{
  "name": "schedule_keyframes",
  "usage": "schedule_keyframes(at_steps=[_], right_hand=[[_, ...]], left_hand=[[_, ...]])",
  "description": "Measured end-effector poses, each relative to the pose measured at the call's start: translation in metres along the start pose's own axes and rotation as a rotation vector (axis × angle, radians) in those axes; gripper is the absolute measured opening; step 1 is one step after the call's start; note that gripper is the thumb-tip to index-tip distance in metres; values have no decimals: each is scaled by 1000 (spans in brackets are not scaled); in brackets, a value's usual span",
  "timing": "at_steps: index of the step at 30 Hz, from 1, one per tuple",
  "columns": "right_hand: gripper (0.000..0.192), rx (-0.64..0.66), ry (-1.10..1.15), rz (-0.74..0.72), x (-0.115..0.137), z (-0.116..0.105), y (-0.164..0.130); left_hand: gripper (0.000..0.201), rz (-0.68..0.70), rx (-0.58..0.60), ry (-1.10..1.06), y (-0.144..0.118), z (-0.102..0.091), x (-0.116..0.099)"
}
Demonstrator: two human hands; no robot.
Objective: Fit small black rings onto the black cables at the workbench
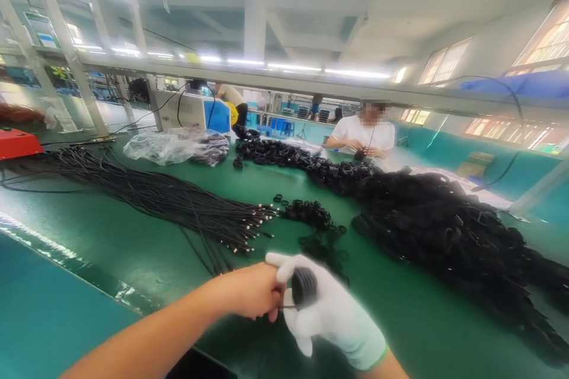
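The bare left forearm (164, 325) slants up from the lower left to the left hand (260, 290), which is turned back-upward with its fingers curled down and inward, their tips partly hidden. From the lower right comes the right forearm (389, 368), only a short stretch of it in view, and the right hand (322, 305), in a white glove (349, 325), is bent in a grasp, its lower fingers drooping. The two hands meet, the upper gloved digits against the bare knuckles.
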State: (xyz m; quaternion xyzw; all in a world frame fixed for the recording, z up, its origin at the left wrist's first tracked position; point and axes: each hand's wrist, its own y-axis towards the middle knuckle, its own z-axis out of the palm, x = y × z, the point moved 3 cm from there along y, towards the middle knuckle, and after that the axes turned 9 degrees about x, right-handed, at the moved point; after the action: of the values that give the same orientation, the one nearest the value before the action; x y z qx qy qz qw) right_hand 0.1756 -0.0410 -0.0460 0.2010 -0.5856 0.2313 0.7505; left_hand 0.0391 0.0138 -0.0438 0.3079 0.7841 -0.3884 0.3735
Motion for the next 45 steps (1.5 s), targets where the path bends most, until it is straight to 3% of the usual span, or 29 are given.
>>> schedule_keyframes(at_steps=[3, 6, 8, 11, 14, 16, 18, 20, 22, 24, 26, 28, 30, 32, 34, 37, 40, 43, 45], right_hand=[[46, 62, 177, -96, -3, 0, -1], [50, 93, 276, -174, -7, 0, 3], [57, 99, 310, -203, -8, 0, 6], [61, 54, 327, -197, -9, -2, 8], [59, 111, 348, -141, -13, -2, 9], [53, 187, 385, -114, -15, -1, 10], [44, 168, 455, -131, -17, -2, 11], [40, 79, 552, -133, -18, -5, 13], [41, 27, 662, -50, -22, -4, 15], [48, 49, 727, 76, -26, 0, 17], [48, 62, 671, 79, -27, 0, 18], [38, 44, 478, -3, -24, -3, 18], [37, 14, 296, -57, -20, -8, 17], [44, -9, 241, -46, -17, -13, 16], [48, -20, 260, -40, -15, -15, 15], [47, 8, 255, -50, -14, -13, 16], [40, 42, 277, -79, -17, -9, 18], [34, 44, 339, -77, -23, -6, 18], [33, 25, 340, -70, -25, -6, 18]], left_hand=[[12, 52, -21, -281, -9, -1, -8], [13, 221, -162, -613, -18, -11, -22], [16, 302, -217, -683, -20, -13, -29], [27, 360, -380, -493, -22, -12, -35], [38, 403, -536, -5, -24, -10, -46], [35, 410, -538, 242, -24, -10, -53], [28, 364, -522, 323, -22, -14, -54], [26, 324, -478, 268, -20, -20, -49], [33, 349, -342, 125, -17, -25, -41], [36, 396, -155, -41, -13, -27, -32], [33, 399, -88, -116, -9, -27, -25], [30, 359, -169, -73, -7, -28, -23], [27, 329, -325, 13, -7, -28, -23], [23, 284, -492, 6, -10, -26, -23], [21, 209, -559, -116, -12, -19, -19], [13, 149, -437, -357, -11, -1, -11], [10, 213, -379, -523, -8, 12, -7], [13, 260, -360, -580, -5, 15, -5], [15, 228, -360, -507, -5, 14, -4]])
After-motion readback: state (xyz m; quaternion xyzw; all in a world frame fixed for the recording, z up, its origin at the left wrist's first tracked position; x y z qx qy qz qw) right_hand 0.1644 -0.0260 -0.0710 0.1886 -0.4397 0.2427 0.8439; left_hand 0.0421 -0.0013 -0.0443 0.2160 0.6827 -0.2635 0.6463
